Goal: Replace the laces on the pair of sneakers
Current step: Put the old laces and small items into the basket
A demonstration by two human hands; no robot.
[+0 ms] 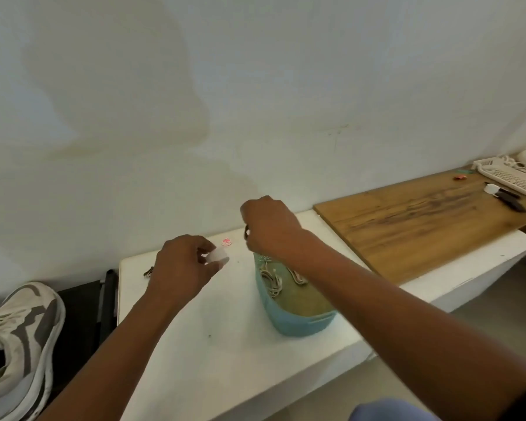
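Head view: the sneaker [19, 338] at lower left is cut off by the frame edge, beside the white tabletop [213, 344]. A small white object [218, 256], unidentifiable, is pinched in the left hand [182, 265]. A dark item is gripped by the right hand [271, 229] above a teal basket [289, 320] of laces [271, 279], largely hidden. The pink sticker [226, 241] is unreadable.

Both bare forearms reach forward from bottom of frame. Left hand [184, 264] back-up, low, fingers curled, thumb and fingertips pinching something small and white. Right hand [269, 227] higher and further forward, back toward camera, wrist bent down, fingers curled under pinching something dark; what, cannot tell. Hands near each other, apart.
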